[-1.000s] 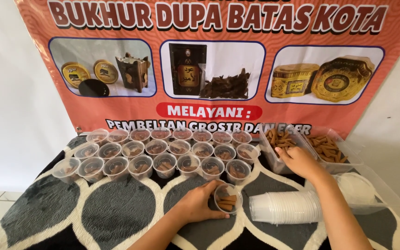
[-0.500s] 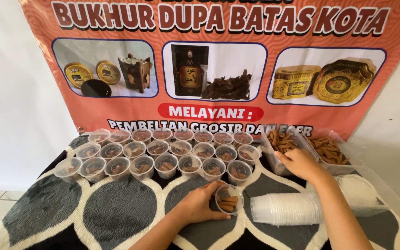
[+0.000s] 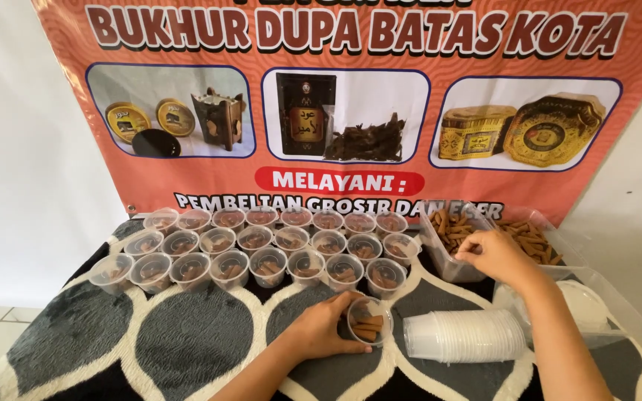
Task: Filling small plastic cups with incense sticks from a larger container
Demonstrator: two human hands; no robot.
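Clear plastic is what we see most of: three rows of small round cups stand on the black, grey and white patterned cloth, and we count seven in the far row, seven in the middle row and eight in the near row, each holding a few brown pieces; one more cup stands apart, nearer to us, with brown sticks inside, and our left hand curls round its left side, fingers wrapped on the wall, grasping it; to its right a stack of empty cups lies on its side, too tightly nested for us to count; our right hand reaches far and right into a clear tub of brown sticks, fingers bent down among them, though we cannot tell whether it has pinched a stick or is simply resting there; a second tub of sticks sits just right of the first, partly hidden behind that hand; further right a clear box holds white lids, their number hard to make out; an orange banner hangs behind, its top cut off.
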